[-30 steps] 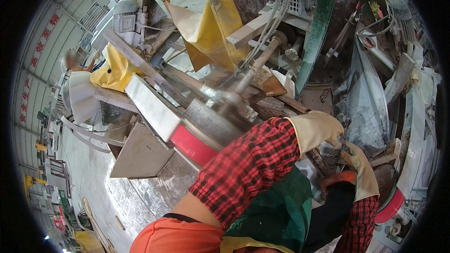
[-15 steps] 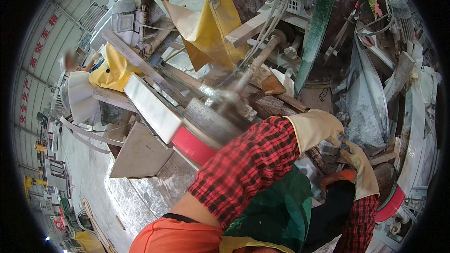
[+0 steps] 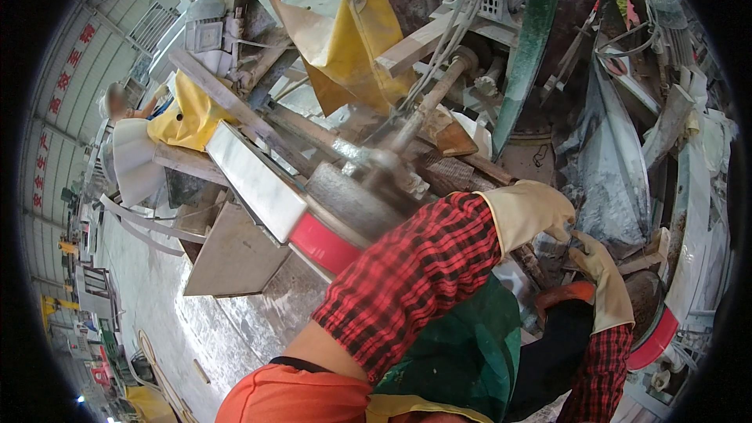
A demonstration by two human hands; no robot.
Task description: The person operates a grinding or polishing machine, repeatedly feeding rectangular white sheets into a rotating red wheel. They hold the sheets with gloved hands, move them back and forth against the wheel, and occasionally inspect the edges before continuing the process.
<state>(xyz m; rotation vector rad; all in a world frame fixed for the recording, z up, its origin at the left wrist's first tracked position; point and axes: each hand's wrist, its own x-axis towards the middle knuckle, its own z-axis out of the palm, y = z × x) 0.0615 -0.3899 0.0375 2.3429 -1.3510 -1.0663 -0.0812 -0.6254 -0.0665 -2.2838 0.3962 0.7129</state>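
My left hand (image 3: 533,213), in a long cream rubber glove, reaches across from the left with its fingers bent down. In a matching glove, my right hand (image 3: 607,278) comes up from the lower right, thumb and fingers curled toward the left fingertips. Both hands meet over a small greyish area, pinched together; whatever they hold is largely hidden by the gloves. Close by my left forearm is a grey grinding wheel (image 3: 351,194) on a metal shaft (image 3: 432,103), its surface blurred as if turning. A red band (image 3: 325,243) curves around the wheel's near side.
A white guard panel (image 3: 258,184) and a tilted board (image 3: 235,254) stand left of the wheel. Yellow sheeting (image 3: 348,51) hangs beyond it. A grey dusty sheet (image 3: 611,160) and a second red-banded wheel guard (image 3: 654,342) lie on the right. Another person (image 3: 117,102) is far left.
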